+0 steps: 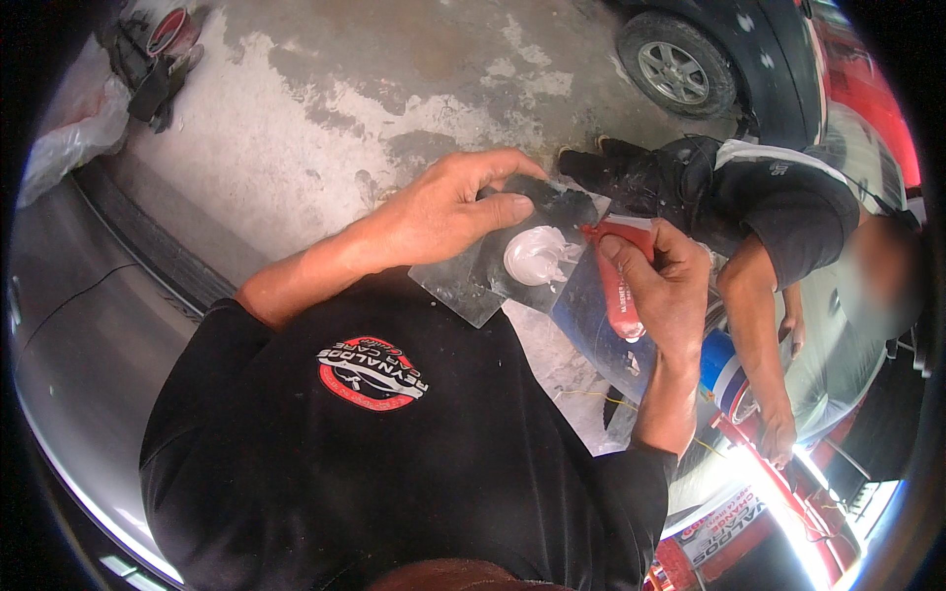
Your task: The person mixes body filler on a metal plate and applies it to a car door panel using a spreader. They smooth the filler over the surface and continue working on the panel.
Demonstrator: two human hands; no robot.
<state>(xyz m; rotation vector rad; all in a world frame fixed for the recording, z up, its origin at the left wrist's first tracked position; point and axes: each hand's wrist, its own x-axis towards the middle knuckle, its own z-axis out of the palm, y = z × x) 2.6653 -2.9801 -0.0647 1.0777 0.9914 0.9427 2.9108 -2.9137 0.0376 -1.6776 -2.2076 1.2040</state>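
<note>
My left hand (448,207) grips the far edge of a dark, smeared flat board (473,295), its thumb on top and its fingers curled over the edge. A round mound of pale pink paste (537,256) sits on the board, soft and ridged on its right side. My right hand (670,286) is closed around a red squeeze tube (623,281). The tube's upper end is tilted toward the board's right edge, close to the paste but apart from it. Whether anything comes out of the tube, I cannot tell.
Beside me on the right is another person in a dark shirt (803,207), one arm reaching down. A blue, white and red can (727,374) stands near that arm. A grey car panel (74,325) lies left; a dark vehicle's wheel (675,67) is at far right.
</note>
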